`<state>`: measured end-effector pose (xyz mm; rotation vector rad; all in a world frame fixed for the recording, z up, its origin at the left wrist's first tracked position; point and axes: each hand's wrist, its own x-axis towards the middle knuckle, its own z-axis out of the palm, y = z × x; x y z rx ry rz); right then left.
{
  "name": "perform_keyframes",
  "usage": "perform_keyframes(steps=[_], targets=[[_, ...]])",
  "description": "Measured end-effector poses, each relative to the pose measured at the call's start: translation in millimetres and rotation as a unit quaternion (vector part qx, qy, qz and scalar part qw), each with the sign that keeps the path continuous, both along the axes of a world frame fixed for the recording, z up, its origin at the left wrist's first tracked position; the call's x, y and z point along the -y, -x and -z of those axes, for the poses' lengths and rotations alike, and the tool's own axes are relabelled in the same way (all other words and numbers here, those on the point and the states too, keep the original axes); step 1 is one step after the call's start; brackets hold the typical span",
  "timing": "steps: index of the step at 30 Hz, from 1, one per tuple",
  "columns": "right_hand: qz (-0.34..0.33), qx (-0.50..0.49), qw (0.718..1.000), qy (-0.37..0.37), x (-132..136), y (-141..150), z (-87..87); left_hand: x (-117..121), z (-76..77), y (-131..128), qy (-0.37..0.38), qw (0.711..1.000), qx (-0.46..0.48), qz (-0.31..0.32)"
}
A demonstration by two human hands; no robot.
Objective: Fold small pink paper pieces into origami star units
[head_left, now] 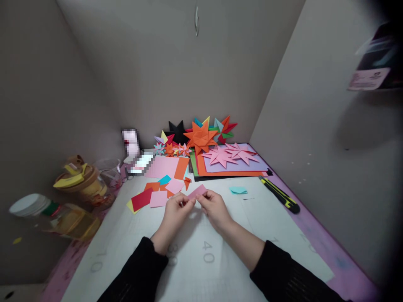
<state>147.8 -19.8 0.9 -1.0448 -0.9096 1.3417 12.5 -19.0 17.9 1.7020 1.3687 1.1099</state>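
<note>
Both my hands meet over the white cutting mat (195, 251) and pinch a small folded pink paper (197, 191). My left hand (174, 216) grips its left end, fingers curled. My right hand (214, 207) grips its right side, fingers closed on it. Just beyond my hands lie loose paper squares: red (141, 199), pink (158, 199), orange (181, 167) and a teal scrap (164, 180).
Folded paper stars, a big orange star (200, 137) and pink stars (229, 154), sit on stacked coloured sheets at the back. A yellow-black utility knife (280, 196) lies at right, a teal folded piece (238, 190) near it. Jars and a yellow-lidded container (78, 180) stand at left. Walls close in on both sides.
</note>
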Motion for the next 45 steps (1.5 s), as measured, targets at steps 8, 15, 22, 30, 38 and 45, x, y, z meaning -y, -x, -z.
perform_keyframes(steps=[8,15,22,30,38,45], targets=[[0.053,-0.064,0.997,-0.003,-14,-22,-6.8,-1,-4.6,6,0.01,1.0,-0.001,-0.002],[0.099,0.074,0.986,-0.11,-12,-37,-3.5,-5,-3.8,15,-0.023,0.999,-0.025,-0.022],[0.048,0.24,0.944,-0.222,7,-27,-10.5,-3,1.6,15,-0.054,0.997,-0.06,-0.002],[0.005,0.255,0.939,-0.232,6,-28,-12.0,-3,4.9,17,-0.082,0.994,-0.075,-0.007],[-0.01,0.168,0.977,-0.127,3,-29,-3.9,1,-0.9,19,-0.108,0.991,-0.08,0.004],[-0.007,0.275,0.942,-0.191,1,-27,-2.8,3,-1.3,16,-0.028,0.996,-0.078,0.02]])
